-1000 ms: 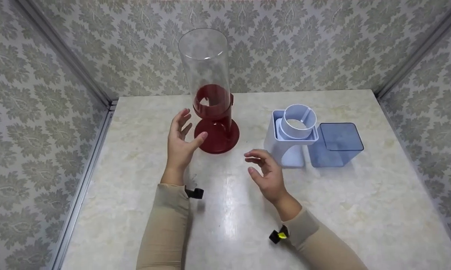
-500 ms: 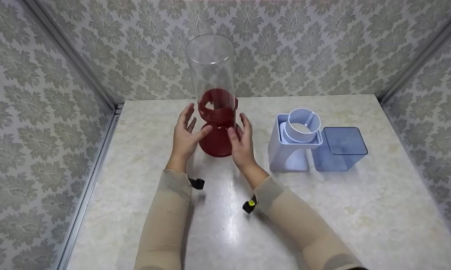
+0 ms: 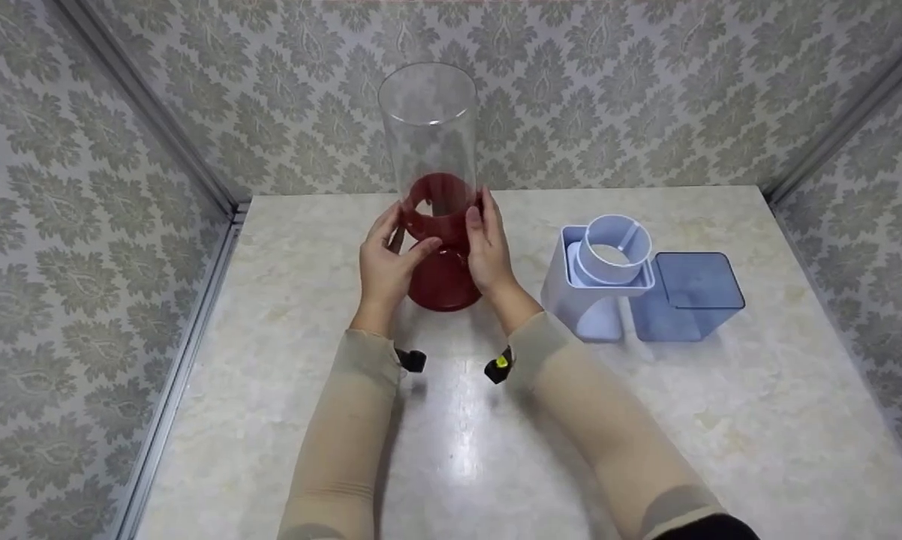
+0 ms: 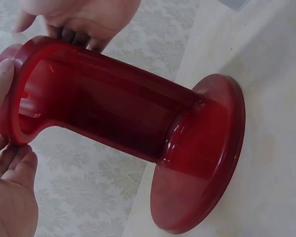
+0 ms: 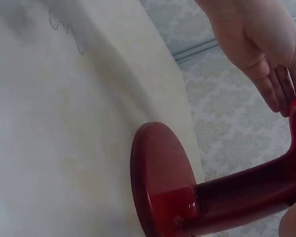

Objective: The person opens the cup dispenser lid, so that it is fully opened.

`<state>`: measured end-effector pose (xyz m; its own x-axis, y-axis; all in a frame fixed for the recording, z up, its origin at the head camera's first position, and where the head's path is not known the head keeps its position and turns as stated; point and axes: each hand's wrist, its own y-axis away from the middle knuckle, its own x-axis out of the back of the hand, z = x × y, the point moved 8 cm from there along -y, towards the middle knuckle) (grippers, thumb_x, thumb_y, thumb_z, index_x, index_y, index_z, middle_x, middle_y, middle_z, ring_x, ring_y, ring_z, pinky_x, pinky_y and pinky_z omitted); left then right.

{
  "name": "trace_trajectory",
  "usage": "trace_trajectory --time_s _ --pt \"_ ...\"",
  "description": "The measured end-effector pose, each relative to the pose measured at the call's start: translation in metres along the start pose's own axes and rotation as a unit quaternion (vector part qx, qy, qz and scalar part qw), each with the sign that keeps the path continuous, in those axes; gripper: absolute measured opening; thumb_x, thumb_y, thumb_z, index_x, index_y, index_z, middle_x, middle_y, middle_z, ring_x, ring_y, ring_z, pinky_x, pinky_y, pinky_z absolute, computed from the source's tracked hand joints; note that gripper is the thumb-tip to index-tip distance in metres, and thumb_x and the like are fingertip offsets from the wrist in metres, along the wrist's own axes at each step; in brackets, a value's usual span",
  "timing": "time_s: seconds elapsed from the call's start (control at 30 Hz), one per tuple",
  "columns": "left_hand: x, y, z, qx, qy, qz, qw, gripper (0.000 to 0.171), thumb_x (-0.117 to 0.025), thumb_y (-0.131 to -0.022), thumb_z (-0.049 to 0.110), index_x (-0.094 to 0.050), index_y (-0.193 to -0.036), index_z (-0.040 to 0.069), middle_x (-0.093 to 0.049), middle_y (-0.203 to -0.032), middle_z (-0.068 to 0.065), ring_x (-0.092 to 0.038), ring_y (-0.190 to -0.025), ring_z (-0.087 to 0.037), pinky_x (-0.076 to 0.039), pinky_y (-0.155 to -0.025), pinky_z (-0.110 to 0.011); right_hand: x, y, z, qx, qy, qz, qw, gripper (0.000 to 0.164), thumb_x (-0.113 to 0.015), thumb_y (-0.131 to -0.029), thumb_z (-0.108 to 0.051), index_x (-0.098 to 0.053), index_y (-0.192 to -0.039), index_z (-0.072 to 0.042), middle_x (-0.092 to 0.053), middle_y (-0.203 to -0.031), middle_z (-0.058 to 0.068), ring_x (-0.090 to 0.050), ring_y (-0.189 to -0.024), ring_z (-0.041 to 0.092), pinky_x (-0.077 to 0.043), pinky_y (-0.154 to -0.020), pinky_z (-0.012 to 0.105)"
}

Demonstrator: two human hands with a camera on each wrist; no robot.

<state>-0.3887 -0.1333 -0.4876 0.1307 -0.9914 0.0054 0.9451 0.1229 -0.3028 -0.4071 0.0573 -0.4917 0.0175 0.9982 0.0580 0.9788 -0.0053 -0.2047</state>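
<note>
Booth-like enclosure (image 3: 68, 262); 3 wallpapered walls (image 3: 586, 90); metal corner rails (image 3: 148, 105)

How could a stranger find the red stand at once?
On the pale table, find the left hand and right hand. Between them is the red stand, round-based, with a clear cylinder on top. Red sets it apart from the blue containers.

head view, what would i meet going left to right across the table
Left hand, red round-based stand holding a clear cylinder, right hand, pale blue ring-topped stand, translucent blue square container.
</note>
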Motion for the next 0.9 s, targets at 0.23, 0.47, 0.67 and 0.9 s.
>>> trace_trajectory --time_s 0.23,0.47,0.67,0.9 --pt "0.007 -0.002 0.008 -0.008 -0.037 -0.021 0.9990 0.089 -0.097 -0.090 0.026 -0.054 -0.166 0.003 -0.054 -0.173 -0.015 -0.051 -0.164 -0.029 -0.047 -0.133 -0.034 0.010 0.000 -0.004 0.011 -0.018 0.004 1.000 0.076 -0.056 -0.114 -0.042 -0.036 -0.176 -0.002 -0.041 -0.182 0.019 -0.037 -0.172 0.033 -0.034 -0.143 0.041" --pt "0.017 0.001 0.005 -0.001 -0.025 -0.028 0.9993 0.086 -0.096 -0.089 0.026 -0.058 -0.163 0.004 -0.061 -0.168 -0.014 -0.057 -0.160 -0.028 -0.051 -0.129 -0.031 0.019 0.009 -0.003 0.021 -0.061 0.007 0.998 0.069 -0.075 -0.107 -0.025 -0.052 -0.165 0.004 -0.056 -0.169 0.024 -0.054 -0.161 0.039 -0.049 -0.133 0.039" --pt "0.026 0.001 0.006 -0.016 -0.006 -0.035 0.9992 0.067 -0.094 -0.091 0.014 -0.069 -0.153 0.005 -0.071 -0.157 -0.016 -0.067 -0.150 -0.031 -0.056 -0.123 -0.028 0.033 0.019 -0.005 0.044 -0.063 0.034 0.996 0.047 -0.081 -0.103 -0.003 -0.069 -0.147 0.007 -0.073 -0.144 0.027 -0.075 -0.135 0.034 -0.064 -0.115 0.036" --pt "0.037 0.000 0.007 -0.014 -0.014 -0.026 0.9995 0.044 -0.090 -0.095 0.012 -0.081 -0.137 0.005 -0.077 -0.148 -0.015 -0.075 -0.138 -0.023 -0.060 -0.118 -0.028 0.041 0.031 -0.008 0.083 -0.064 0.086 0.991 0.025 -0.084 -0.099 0.002 -0.083 -0.123 0.007 -0.085 -0.118 0.016 -0.079 -0.102 0.004 -0.069 -0.094 0.024"
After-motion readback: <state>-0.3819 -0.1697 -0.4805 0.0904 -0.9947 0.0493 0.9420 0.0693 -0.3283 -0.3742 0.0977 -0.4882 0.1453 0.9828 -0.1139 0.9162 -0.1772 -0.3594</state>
